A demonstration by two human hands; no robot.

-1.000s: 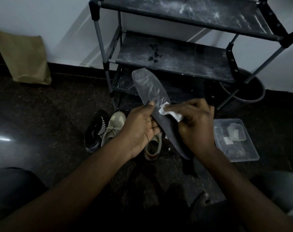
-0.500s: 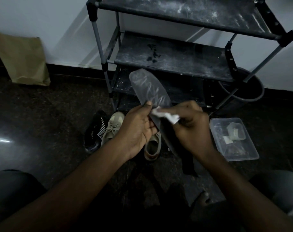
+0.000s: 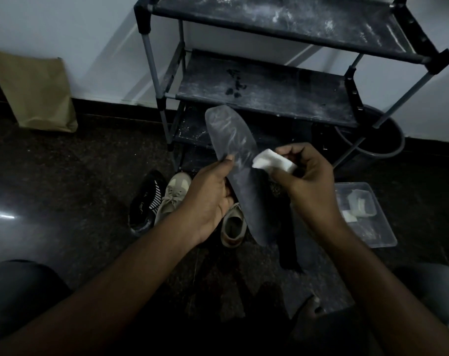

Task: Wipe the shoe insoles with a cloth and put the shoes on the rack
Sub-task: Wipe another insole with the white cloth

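Observation:
My left hand point(image 3: 209, 199) grips a grey shoe insole point(image 3: 233, 147) at its middle and holds it up in front of the dark shoe rack point(image 3: 267, 91), toe end pointing away. A small white cloth point(image 3: 272, 161) is pinched in my right hand point(image 3: 308, 181), and its left corner touches the insole's right edge. Below my hands on the floor lie a beige laced shoe point(image 3: 176, 194), a second beige shoe point(image 3: 232, 226) and a black striped shoe point(image 3: 146, 201). A dark shoe point(image 3: 287, 242) lies partly hidden behind the insole.
A clear plastic box point(image 3: 364, 217) with white cloths sits on the floor at the right. A dark bucket point(image 3: 380, 142) stands behind the rack's right leg. A brown paper bag point(image 3: 36, 91) leans on the wall at the left. My knees frame the bottom corners.
My right hand has drawn the cloth off the insole's middle to its right edge and turned palm-up. The insole stays in my left hand, tilted slightly more upright.

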